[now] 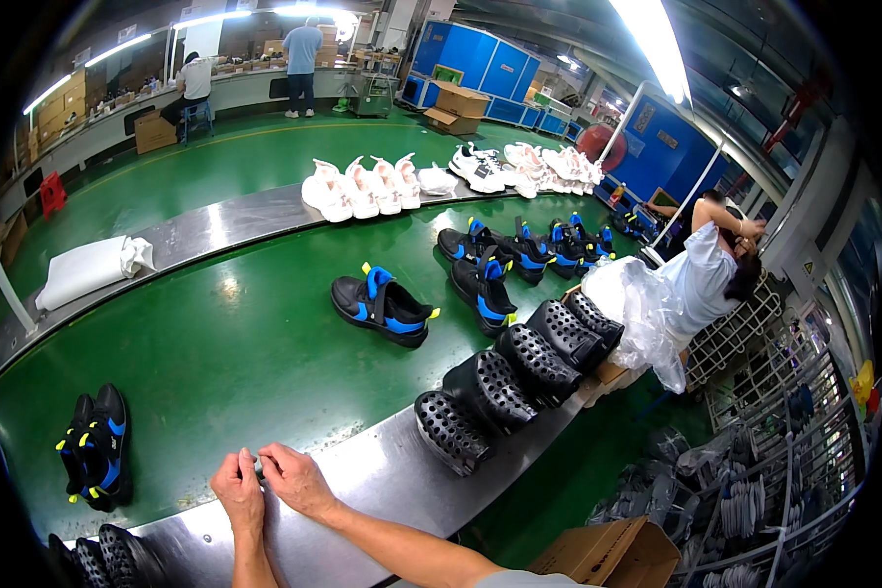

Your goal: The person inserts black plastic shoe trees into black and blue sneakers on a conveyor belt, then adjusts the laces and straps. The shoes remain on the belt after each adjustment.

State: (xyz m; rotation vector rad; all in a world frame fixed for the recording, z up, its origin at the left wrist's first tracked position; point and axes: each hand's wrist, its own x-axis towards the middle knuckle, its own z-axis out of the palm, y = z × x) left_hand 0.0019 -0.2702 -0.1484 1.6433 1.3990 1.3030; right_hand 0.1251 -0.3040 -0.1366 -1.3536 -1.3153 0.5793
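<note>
My left hand (236,488) and my right hand (298,480) meet above the near metal edge (363,470) of the green conveyor belt. Both have their fingers curled in a pinch, tips nearly touching; whatever they hold, if anything, is too small to make out. To the left on the belt rests a pair of black and blue sneakers (98,446) with yellow-green tabs. A single black and blue sneaker (382,306) sits farther off, mid-belt. Right of my hands, several perforated black shoe-shaped forms (490,392) line the metal edge.
More black and blue sneakers (529,250) stand toward the far right. White shoes (363,186) and a folded white sheet (93,269) lie on the far ledge. A co-worker (706,279) is at the right, beside clear plastic bags (632,304). A cardboard box (608,554) and wire racks (764,470) stand lower right.
</note>
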